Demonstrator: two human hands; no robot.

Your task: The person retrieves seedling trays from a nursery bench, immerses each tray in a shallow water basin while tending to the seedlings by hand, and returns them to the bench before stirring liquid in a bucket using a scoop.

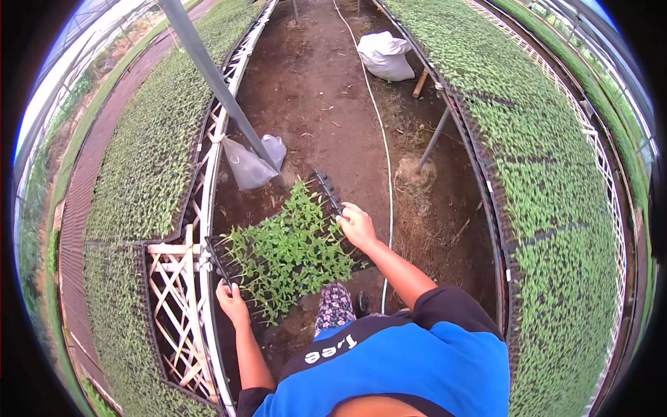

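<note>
A black tray full of leafy green seedlings [295, 240] is held in front of my body, above the dirt aisle. My left hand [232, 301] grips the tray's left edge, beside the white bench rail. On the opposite edge, my right hand [357, 226] has its fingers wrapped round the dark rim. The tray is tilted, its right edge farther up in the view. Leaves cover most of the tray's cells.
Benches of seedlings line the left [149, 149] and right [549, 208]. A bare lattice section [182, 313] lies beside my left hand. A metal post [219, 87] with plastic bags [246, 163] stands ahead. A hose [381, 132] and a white sack [385, 55] lie in the aisle.
</note>
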